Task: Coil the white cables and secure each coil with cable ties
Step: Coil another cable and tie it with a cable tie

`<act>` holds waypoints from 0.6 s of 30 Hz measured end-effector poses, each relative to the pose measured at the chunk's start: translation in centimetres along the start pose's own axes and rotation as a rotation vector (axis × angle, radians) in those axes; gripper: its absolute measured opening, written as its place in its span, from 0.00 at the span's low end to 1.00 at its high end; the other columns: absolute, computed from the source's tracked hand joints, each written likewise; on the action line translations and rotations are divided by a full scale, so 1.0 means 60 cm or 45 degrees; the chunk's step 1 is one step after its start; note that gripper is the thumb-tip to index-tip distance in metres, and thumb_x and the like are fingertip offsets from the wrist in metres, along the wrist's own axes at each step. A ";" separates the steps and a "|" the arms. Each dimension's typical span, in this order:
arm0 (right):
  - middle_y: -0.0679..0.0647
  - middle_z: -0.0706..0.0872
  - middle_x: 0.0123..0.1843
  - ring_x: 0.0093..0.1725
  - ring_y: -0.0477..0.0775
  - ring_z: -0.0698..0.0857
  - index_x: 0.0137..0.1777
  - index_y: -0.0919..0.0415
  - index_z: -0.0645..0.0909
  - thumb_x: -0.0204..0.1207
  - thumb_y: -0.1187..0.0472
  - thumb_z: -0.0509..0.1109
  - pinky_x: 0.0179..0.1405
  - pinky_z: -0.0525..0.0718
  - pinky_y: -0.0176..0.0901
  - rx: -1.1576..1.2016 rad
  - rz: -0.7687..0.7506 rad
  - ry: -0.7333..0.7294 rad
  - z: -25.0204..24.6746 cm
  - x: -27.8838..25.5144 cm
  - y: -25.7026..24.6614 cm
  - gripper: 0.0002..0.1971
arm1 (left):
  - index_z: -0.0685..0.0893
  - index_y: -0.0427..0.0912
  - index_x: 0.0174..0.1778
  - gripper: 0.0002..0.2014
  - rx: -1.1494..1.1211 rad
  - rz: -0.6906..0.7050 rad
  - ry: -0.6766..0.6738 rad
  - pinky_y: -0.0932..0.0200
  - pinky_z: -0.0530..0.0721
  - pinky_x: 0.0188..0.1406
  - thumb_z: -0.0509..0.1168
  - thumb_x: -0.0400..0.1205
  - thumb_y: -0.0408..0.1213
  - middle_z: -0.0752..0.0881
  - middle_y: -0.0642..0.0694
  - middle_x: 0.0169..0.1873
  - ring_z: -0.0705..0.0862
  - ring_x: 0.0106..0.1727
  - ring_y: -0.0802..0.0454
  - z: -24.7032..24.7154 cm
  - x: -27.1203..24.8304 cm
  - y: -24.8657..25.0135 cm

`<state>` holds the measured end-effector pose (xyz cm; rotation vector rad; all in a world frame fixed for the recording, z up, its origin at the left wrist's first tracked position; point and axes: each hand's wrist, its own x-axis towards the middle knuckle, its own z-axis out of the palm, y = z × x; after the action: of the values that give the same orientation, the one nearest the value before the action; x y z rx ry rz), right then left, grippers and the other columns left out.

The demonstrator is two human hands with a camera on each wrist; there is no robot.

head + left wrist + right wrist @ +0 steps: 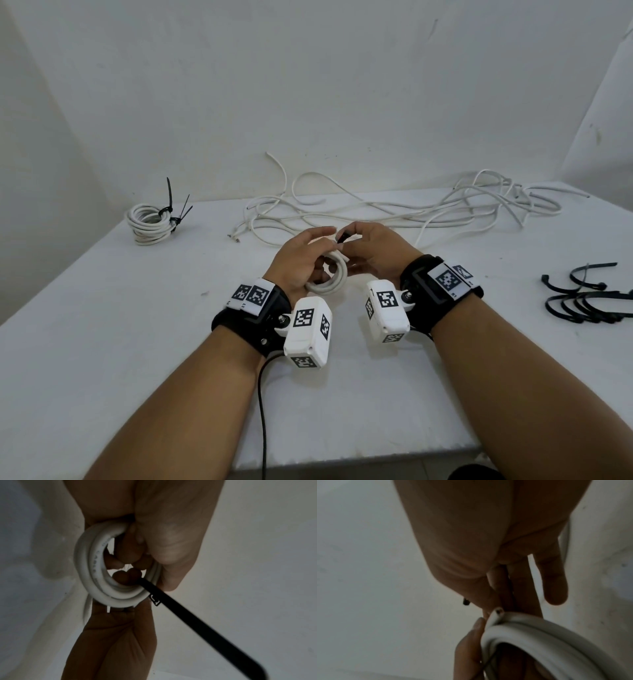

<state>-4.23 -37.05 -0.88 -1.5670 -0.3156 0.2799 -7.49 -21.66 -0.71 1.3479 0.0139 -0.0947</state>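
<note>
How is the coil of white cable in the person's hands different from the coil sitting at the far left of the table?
The held coil is up between both hands; the far-left coil rests alone on the table. The held coil looks smaller, with fewer turns. The far-left coil wears two cinched black ties, tails sticking up, while the held coil has one black tie just passing through its middle, seemingly not yet closed. Both are round loops of white cable.

Head view bright, even, soft light; only faint shadows under the forearms on the table [102,308]. Straight lines bow twd the edges, wide-angle. Both wrist views dim & grainy, hands backlit against the pale wall [257,534], nearly silhouettes. Right wrist pic soft, maybe motion blur. No glare.
</note>
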 end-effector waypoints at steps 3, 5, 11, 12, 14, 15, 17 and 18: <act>0.57 0.84 0.37 0.34 0.53 0.84 0.51 0.60 0.74 0.79 0.74 0.67 0.45 0.88 0.51 0.010 0.050 0.000 -0.004 0.000 -0.001 0.09 | 0.87 0.36 0.54 0.09 0.089 0.008 -0.043 0.67 0.73 0.18 0.62 0.83 0.26 0.87 0.42 0.29 0.78 0.22 0.54 -0.002 0.000 -0.002; 0.56 0.83 0.34 0.32 0.52 0.82 0.50 0.59 0.72 0.79 0.74 0.67 0.46 0.86 0.53 -0.018 0.048 0.006 -0.003 0.001 0.001 0.10 | 0.86 0.34 0.46 0.07 0.110 0.014 -0.043 0.69 0.71 0.15 0.62 0.83 0.25 0.86 0.45 0.23 0.76 0.16 0.58 0.001 -0.003 0.000; 0.63 0.86 0.44 0.41 0.60 0.85 0.46 0.60 0.76 0.79 0.77 0.63 0.52 0.84 0.59 0.041 -0.022 -0.082 0.000 -0.010 -0.005 0.11 | 0.79 0.36 0.36 0.09 0.021 0.009 0.074 0.70 0.71 0.14 0.66 0.82 0.29 0.82 0.45 0.21 0.74 0.13 0.57 -0.001 -0.006 0.009; 0.64 0.87 0.50 0.46 0.60 0.86 0.47 0.60 0.77 0.78 0.79 0.61 0.54 0.85 0.57 0.034 -0.054 -0.123 0.000 -0.013 -0.007 0.13 | 0.80 0.36 0.38 0.07 0.010 0.004 0.135 0.70 0.70 0.15 0.67 0.82 0.31 0.80 0.43 0.23 0.73 0.14 0.56 -0.007 -0.004 0.011; 0.59 0.86 0.64 0.58 0.52 0.86 0.50 0.58 0.80 0.76 0.82 0.63 0.56 0.84 0.48 -0.086 -0.172 -0.226 0.000 -0.018 -0.011 0.17 | 0.81 0.37 0.38 0.07 0.017 0.004 0.247 0.67 0.69 0.17 0.69 0.80 0.35 0.75 0.44 0.24 0.70 0.16 0.55 -0.021 0.003 0.010; 0.54 0.85 0.68 0.63 0.48 0.85 0.52 0.56 0.82 0.75 0.82 0.66 0.56 0.83 0.44 -0.192 -0.235 -0.274 0.001 -0.021 -0.013 0.19 | 0.80 0.39 0.36 0.08 0.009 0.007 0.297 0.67 0.68 0.17 0.69 0.80 0.35 0.72 0.48 0.20 0.68 0.16 0.56 -0.027 0.005 0.010; 0.44 0.81 0.73 0.71 0.41 0.79 0.56 0.50 0.85 0.72 0.76 0.74 0.58 0.82 0.41 -0.440 -0.312 -0.336 0.004 -0.026 -0.018 0.21 | 0.79 0.40 0.34 0.09 -0.011 0.012 0.360 0.67 0.68 0.15 0.68 0.80 0.35 0.70 0.51 0.16 0.68 0.15 0.55 -0.033 0.008 0.008; 0.40 0.78 0.74 0.73 0.38 0.76 0.57 0.45 0.86 0.71 0.72 0.78 0.61 0.81 0.42 -0.561 -0.326 -0.349 0.006 -0.027 -0.018 0.22 | 0.80 0.40 0.35 0.09 -0.020 0.022 0.371 0.67 0.69 0.15 0.68 0.80 0.35 0.71 0.52 0.15 0.70 0.15 0.55 -0.033 0.007 0.009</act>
<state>-5.87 -37.29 0.20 -1.8976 -0.8302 0.2340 -6.96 -19.62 -0.64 1.3363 0.2480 0.1166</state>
